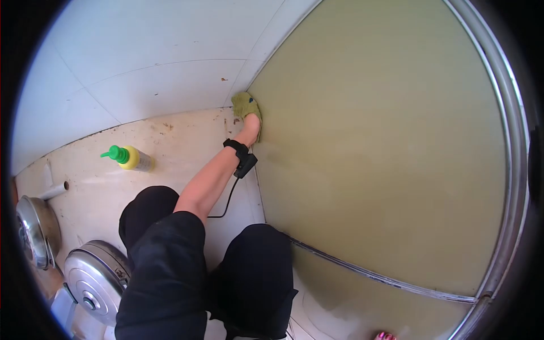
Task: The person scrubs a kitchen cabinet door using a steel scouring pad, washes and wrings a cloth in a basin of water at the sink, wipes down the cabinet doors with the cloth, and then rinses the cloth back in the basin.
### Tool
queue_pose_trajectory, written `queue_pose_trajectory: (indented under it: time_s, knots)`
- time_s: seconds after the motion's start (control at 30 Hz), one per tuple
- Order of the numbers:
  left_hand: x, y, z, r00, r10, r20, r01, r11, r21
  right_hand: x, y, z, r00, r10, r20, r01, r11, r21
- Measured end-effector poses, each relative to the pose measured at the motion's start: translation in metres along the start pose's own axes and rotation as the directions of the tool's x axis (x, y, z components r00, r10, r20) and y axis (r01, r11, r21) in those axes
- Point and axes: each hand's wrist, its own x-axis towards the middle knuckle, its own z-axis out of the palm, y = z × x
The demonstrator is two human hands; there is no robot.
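Note:
My left hand (253, 122) reaches into the corner where the pale wall meets the yellow-green panel. Its fingers press on a green cloth (243, 105) bunched against the wall and floor, and the cloth hides most of them. Around this wrist is a black strap with a small black box (245, 161), from which a cable runs down. My right hand cannot be made out. At the bottom edge, a few tips with shiny pink nails (385, 336) just show, and I cannot tell whether they are toes or fingers.
A yellow bottle with a green trigger top (135, 158) stands left of my arm. Round metal lidded pots (93, 283) and a metal pan (39, 229) are at lower left, near a pipe (55, 190). A metal rail (385, 277) edges the panel. Dark specks mark the floor (187, 133).

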Motion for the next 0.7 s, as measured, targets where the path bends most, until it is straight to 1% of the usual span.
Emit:
queue_pose_trajectory:
  time_s: [0.07, 0.13, 0.17, 0.23, 0.27, 0.3, 0.33, 0.37, 0.4, 0.43, 0.47, 0.5, 0.57, 0.63, 0.7]
  knots:
    - [-0.023, 0.026, 0.015, 0.986, 0.159, -0.046, -0.154, 0.983, 0.097, 0.005, 0.009, 0.006, 1.0, -0.002, -0.029, 0.002, 1.0, -0.028]
    - [-0.056, 0.057, 0.038, 0.924, 0.378, -0.059, -0.361, 0.913, 0.19, 0.005, 0.005, 0.015, 0.999, 0.023, -0.038, -0.023, 1.0, -0.008]
    - [-0.075, 0.073, 0.05, 0.865, 0.499, -0.046, -0.478, 0.849, 0.225, 0.005, 0.001, 0.021, 0.998, 0.035, -0.042, -0.035, 0.999, 0.008]
    - [-0.122, 0.106, 0.078, 0.708, 0.707, 0.013, -0.686, 0.682, 0.253, 0.007, -0.008, 0.028, 0.998, 0.054, -0.044, -0.053, 0.998, 0.032]
    - [-0.146, 0.121, 0.093, 0.63, 0.774, 0.062, -0.763, 0.602, 0.235, 0.008, -0.014, 0.027, 0.997, 0.067, -0.032, -0.066, 0.997, 0.042]
    - [-0.169, 0.134, 0.106, 0.575, 0.809, 0.119, -0.813, 0.55, 0.19, 0.008, -0.02, 0.024, 0.997, 0.079, -0.016, -0.078, 0.996, 0.049]
    - [-0.19, 0.143, 0.118, 0.582, 0.79, 0.194, -0.81, 0.584, 0.056, 0.01, -0.024, 0.02, 0.996, 0.087, -0.002, -0.087, 0.995, 0.049]
    - [-0.214, 0.152, 0.126, 0.622, 0.683, 0.385, -0.59, 0.731, -0.343, 0.012, -0.026, 0.017, 0.996, 0.088, -0.001, -0.088, 0.995, 0.046]
    - [-0.237, 0.161, 0.134, 0.63, 0.533, 0.565, 0.014, 0.719, -0.695, 0.016, -0.027, 0.014, 0.996, 0.089, -0.002, -0.089, 0.995, 0.037]
    - [-0.261, 0.17, 0.142, 0.606, 0.365, 0.707, 0.465, 0.559, -0.687, 0.019, -0.024, 0.012, 0.997, 0.083, -0.002, -0.083, 0.996, 0.026]
    - [-0.284, 0.178, 0.146, 0.322, 0.3, 0.898, 0.932, 0.067, -0.356, 0.022, -0.021, 0.012, 0.997, 0.077, -0.008, -0.077, 0.997, 0.016]
    - [-0.31, 0.182, 0.148, 0.251, 0.224, 0.942, 0.964, 0.033, -0.264, 0.025, -0.019, 0.013, 0.997, 0.07, -0.016, -0.069, 0.998, 0.012]
    - [-0.351, 0.168, 0.156, 0.093, 0.321, 0.943, 0.995, -0.009, -0.095, 0.029, -0.015, 0.018, 0.998, 0.06, -0.034, -0.06, 0.998, 0.023]
    - [-0.361, 0.162, 0.159, 0.0, 0.443, 0.897, 1.0, 0.008, -0.004, 0.032, -0.01, 0.024, 0.997, 0.058, -0.053, -0.056, 0.998, 0.042]
    - [-0.359, 0.155, 0.159, -0.029, 0.358, 0.933, 1.0, 0.018, 0.024, 0.038, -0.006, 0.029, 0.996, 0.065, -0.065, -0.061, 0.997, 0.056]
